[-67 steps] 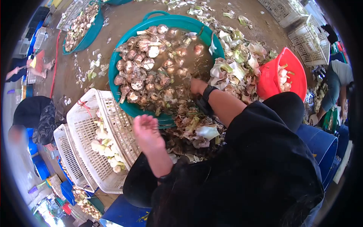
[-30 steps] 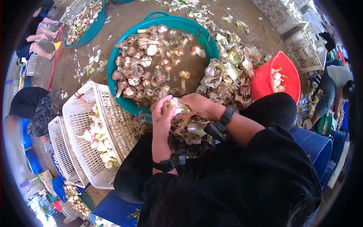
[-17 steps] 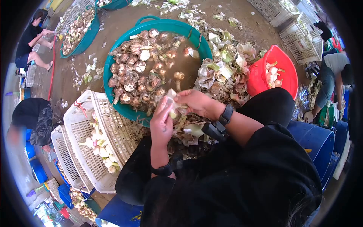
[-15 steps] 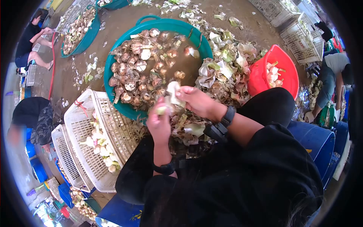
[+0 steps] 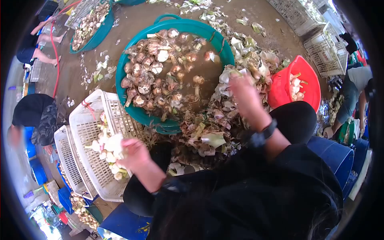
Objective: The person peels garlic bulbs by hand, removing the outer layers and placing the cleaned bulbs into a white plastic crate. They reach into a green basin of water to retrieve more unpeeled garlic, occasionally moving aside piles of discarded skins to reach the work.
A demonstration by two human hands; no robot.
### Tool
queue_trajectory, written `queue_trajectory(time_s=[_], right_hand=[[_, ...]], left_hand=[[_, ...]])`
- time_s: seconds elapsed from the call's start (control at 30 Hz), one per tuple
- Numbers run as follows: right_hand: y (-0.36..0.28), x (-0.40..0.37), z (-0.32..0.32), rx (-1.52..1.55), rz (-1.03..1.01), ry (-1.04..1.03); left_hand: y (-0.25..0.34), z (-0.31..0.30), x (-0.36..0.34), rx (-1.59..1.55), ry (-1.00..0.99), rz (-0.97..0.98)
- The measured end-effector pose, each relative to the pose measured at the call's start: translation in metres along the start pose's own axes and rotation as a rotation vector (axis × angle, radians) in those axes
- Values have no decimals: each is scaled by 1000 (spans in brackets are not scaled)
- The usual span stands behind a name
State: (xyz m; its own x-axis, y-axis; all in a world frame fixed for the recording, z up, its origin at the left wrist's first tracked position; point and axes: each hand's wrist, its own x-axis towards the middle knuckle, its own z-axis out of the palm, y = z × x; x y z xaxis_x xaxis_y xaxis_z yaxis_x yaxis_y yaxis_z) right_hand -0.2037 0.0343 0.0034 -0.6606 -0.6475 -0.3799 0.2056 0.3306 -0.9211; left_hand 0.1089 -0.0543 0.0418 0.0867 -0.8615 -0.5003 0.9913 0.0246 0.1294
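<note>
My left hand (image 5: 138, 159) reaches over the near side of a white plastic crate (image 5: 82, 120), its thumb and fingers apart. Right at its fingertips is a blurred white garlic bulb (image 5: 113, 143). Below lie several peeled garlic bulbs (image 5: 105, 155) with short stems. My right hand (image 5: 245, 93) is over the heap of garlic husks (image 5: 224, 112), its fingers smeared by motion. Pale husk shows at those fingertips. Between and beyond my hands stands a green tub (image 5: 170, 25) of muddy water with unpeeled garlic bulbs (image 5: 150, 74) in it.
A red bucket (image 5: 276, 90) holding pale garlic bulbs stands beside my right knee. More white crates (image 5: 326, 50) are at the far right. Another green tub (image 5: 94, 44) of garlic is at the upper left. Other people (image 5: 34, 116) work at both sides; blue barrels (image 5: 330, 154) flank me.
My hands have parted from over the tub's near edge. The left has swung left to the crate with a white bulb, the right has moved right over the husk heap.
</note>
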Motion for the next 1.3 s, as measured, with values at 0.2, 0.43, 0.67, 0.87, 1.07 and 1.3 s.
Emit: queue_trajectory(time_s=[0.2,0.43,0.67,0.87,1.07,1.3], right_hand=[[109,89,119,-262,241,-232],[55,49,96,-465,204,-722],[5,-42,69,-934,-469,-805],[19,-28,70,-685,-387,-844],[24,-29,59,-90,275,-805],[46,-5,53,-313,101,-627]], left_hand=[[-37,-4,3,686,125,126],[-99,-39,16,1237,131,-218],[-120,-54,8,1327,-121,-185],[-105,-56,1,1270,-29,-326],[-89,-41,5,1106,-347,-606],[-96,-38,-25,1927,-895,-134]])
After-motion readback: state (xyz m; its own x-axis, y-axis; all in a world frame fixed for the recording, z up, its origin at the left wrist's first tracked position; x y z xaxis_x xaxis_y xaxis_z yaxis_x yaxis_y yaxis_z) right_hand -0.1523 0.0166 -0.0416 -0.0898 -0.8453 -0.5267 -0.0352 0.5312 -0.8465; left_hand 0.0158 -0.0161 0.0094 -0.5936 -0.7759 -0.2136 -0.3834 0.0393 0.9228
